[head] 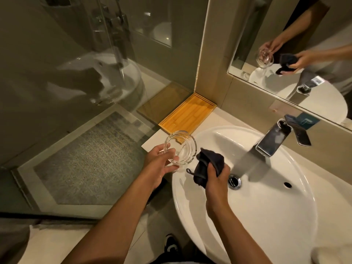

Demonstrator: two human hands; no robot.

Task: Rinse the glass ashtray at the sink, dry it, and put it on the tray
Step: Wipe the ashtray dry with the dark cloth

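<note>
My left hand (pixel 161 161) grips the round clear glass ashtray (pixel 182 146) by its near rim, holding it tilted above the counter's left end, just left of the white sink (pixel 266 212). My right hand (pixel 217 184) is closed on a bunched dark cloth (pixel 206 165) over the sink's left side, the cloth a little to the right of the ashtray and apart from it. The wooden tray (pixel 190 113) lies in the counter's back left corner, beyond the ashtray, with nothing on it.
A chrome faucet (pixel 272 140) stands at the back of the sink, the drain (pixel 234 181) below it. A mirror (pixel 297 54) on the wall reflects both hands. A glass shower partition (pixel 76 73) is on the left. A white towel (pixel 331 254) lies at bottom right.
</note>
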